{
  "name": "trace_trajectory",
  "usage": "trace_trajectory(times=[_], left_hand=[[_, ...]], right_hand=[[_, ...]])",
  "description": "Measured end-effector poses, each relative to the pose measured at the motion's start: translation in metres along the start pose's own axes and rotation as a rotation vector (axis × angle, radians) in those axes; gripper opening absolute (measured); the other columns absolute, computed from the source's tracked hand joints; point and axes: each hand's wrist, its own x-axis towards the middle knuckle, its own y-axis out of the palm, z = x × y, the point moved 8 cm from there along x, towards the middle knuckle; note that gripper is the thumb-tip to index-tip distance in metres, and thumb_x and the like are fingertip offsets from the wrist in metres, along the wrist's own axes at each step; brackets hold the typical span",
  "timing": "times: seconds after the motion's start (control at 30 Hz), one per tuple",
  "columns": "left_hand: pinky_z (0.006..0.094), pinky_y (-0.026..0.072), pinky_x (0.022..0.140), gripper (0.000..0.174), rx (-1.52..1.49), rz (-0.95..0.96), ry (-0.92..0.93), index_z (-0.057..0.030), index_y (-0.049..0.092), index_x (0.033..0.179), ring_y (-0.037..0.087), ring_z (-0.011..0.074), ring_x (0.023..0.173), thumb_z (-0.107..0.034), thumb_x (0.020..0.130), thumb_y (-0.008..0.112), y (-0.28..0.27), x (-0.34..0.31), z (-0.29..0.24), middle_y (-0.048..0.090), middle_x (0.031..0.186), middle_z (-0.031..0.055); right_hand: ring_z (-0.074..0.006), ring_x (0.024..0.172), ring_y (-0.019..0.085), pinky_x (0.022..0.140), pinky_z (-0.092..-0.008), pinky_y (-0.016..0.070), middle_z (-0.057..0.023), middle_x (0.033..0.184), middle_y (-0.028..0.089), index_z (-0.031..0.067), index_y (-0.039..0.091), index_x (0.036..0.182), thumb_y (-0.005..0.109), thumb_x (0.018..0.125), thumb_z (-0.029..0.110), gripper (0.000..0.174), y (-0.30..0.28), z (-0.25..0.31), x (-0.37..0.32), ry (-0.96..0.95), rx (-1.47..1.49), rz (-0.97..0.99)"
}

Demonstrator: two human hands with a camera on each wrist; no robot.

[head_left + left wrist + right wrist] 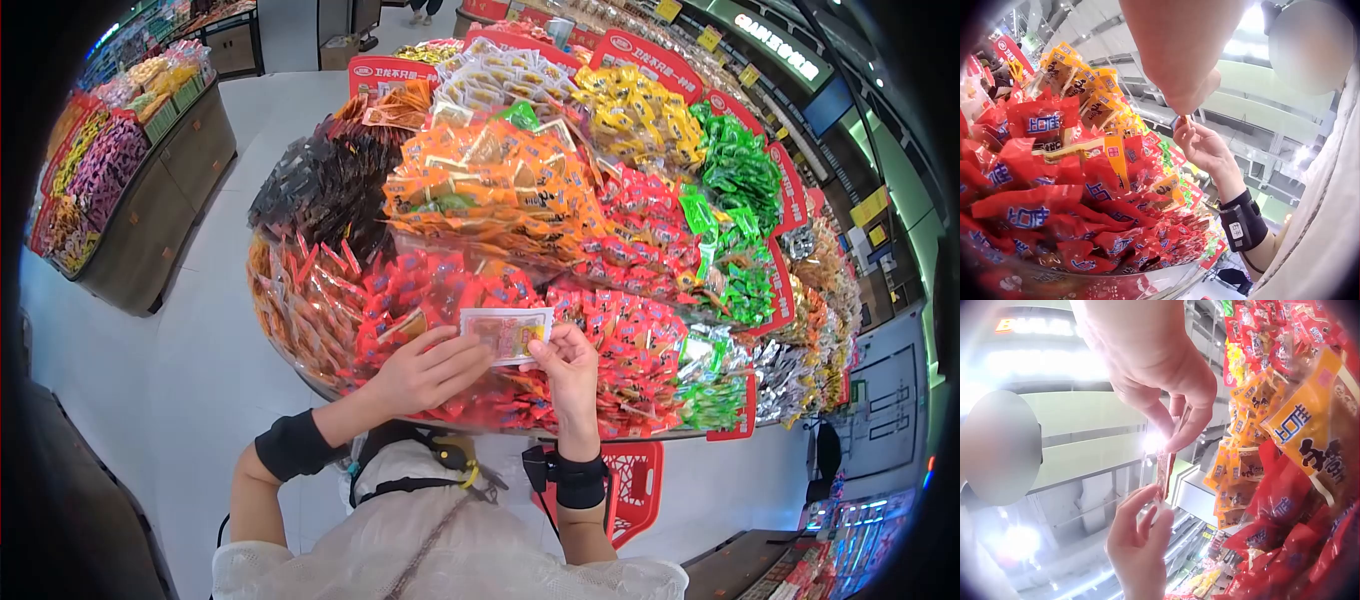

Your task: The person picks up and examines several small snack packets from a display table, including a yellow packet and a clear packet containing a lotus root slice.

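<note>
**Pale packet held between both hands above the red heap**

The small pale packet (507,333) was off the pile, held flat just above the red packets (620,350) at the near edge of the round display stand (310,378). The left hand (430,370) took its left end in a light grip, fingers long and nearly straight with the tips pinching the edge. The right hand (568,362) had a tighter grip, with thumb and forefinger closed on the right end. In the right wrist view the packet (1163,472) showed edge-on between the two sets of fingertips. The step in hand looked like checking a picked packet. A next move would probably call for one hand to let go, so the other could carry it clear of the heap, perhaps to the red basket (630,490) by the person's side
</note>
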Motion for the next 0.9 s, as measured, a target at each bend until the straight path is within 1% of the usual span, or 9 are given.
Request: trace_trajectory(times=[0.2,0.4,0.47,0.53,0.6,0.67,0.73,0.83,0.9], left_hand=[[0.0372,0.0408,0.085,0.036,-0.089,0.008,-0.281,-0.0038,0.055,0.104,0.05,0.0237,0.099,-0.007,0.068,0.058,-0.004,-0.022,0.049,0.054,0.103,0.0079],[0.0379,0.0417,0.081,0.031,-0.209,0.057,-0.545,-0.0055,0.055,0.098,0.051,0.0265,0.096,-0.005,0.068,0.062,0.002,-0.058,0.097,0.053,0.099,0.0075],[0.0378,0.0409,0.083,0.029,-0.261,0.087,-0.6,-0.0046,0.055,0.096,0.051,0.0267,0.097,-0.006,0.069,0.062,0.004,-0.069,0.11,0.054,0.1,0.0085],[0.0376,0.0408,0.082,0.028,-0.301,0.115,-0.631,-0.0043,0.055,0.096,0.051,0.0268,0.097,-0.006,0.069,0.062,0.009,-0.079,0.118,0.054,0.1,0.0087],[0.0369,0.0413,0.08,0.025,-0.342,0.127,-0.654,-0.0041,0.056,0.094,0.051,0.0266,0.094,-0.007,0.07,0.062,0.011,-0.086,0.124,0.055,0.098,0.0087],[0.0366,0.0414,0.079,0.023,-0.396,0.145,-0.668,-0.0041,0.056,0.094,0.052,0.0262,0.092,-0.008,0.071,0.061,0.016,-0.093,0.128,0.055,0.096,0.0084],[0.0354,0.0409,0.079,0.02,-0.453,0.145,-0.684,-0.0036,0.056,0.091,0.053,0.0258,0.088,-0.008,0.072,0.06,0.02,-0.097,0.131,0.056,0.091,0.0078],[0.0356,0.0415,0.078,0.018,-0.515,0.143,-0.684,-0.0034,0.057,0.089,0.053,0.0255,0.086,-0.008,0.072,0.06,0.027,-0.103,0.134,0.057,0.09,0.0075],[0.036,0.0433,0.075,0.016,-0.538,0.116,-0.686,-0.0041,0.059,0.087,0.055,0.0258,0.083,-0.007,0.072,0.06,0.03,-0.105,0.136,0.058,0.085,0.0079]], right_hand=[[-0.0099,0.066,0.058,0.058,-0.0261,0.0538,-0.0068,0.08,0.061,0.0028,0.049,0.079,0.059,0.078,-0.001,0.011,-0.009,0.027,0.03,-0.168,-0.066,-0.096],[-0.0153,0.066,0.061,0.062,-0.0266,0.0513,-0.0092,0.08,0.061,0.0001,0.051,0.082,0.057,0.079,0.0,0.007,0.004,0.109,0.085,-0.378,-0.325,-0.21],[-0.0156,0.067,0.062,0.063,-0.0264,0.0512,-0.0086,0.079,0.06,-0.0007,0.052,0.082,0.057,0.079,0.0,0.006,0.016,0.135,0.117,-0.496,-0.37,-0.156],[-0.0147,0.067,0.061,0.063,-0.0255,0.0511,-0.0076,0.077,0.06,-0.0015,0.052,0.081,0.058,0.079,0.001,0.007,0.023,0.153,0.155,-0.52,-0.428,-0.155],[-0.0138,0.066,0.061,0.061,-0.0239,0.0504,-0.0074,0.076,0.06,-0.002,0.053,0.079,0.059,0.079,0.001,0.007,0.048,0.177,0.185,-0.578,-0.666,-0.178],[-0.0123,0.064,0.06,0.058,-0.024,0.0485,-0.0078,0.073,0.061,-0.0023,0.055,0.077,0.061,0.077,0.003,0.008,0.06,0.183,0.233,-0.68,-0.755,-0.116],[-0.0141,0.062,0.06,0.056,-0.0271,0.0464,-0.0089,0.068,0.061,-0.0011,0.056,0.076,0.063,0.074,0.006,0.011,0.068,0.185,0.28,-0.732,-1.044,-0.184],[-0.0213,0.062,0.06,0.057,-0.0319,0.0457,-0.0122,0.066,0.06,0.0009,0.057,0.075,0.063,0.071,0.008,0.011,0.08,0.173,0.342,-0.708,-1.209,-0.172],[-0.0263,0.065,0.06,0.059,-0.0343,0.0458,-0.0142,0.068,0.06,0.0018,0.057,0.073,0.061,0.069,0.008,0.008,0.094,0.165,0.363,-0.757,-1.331,-0.152]])
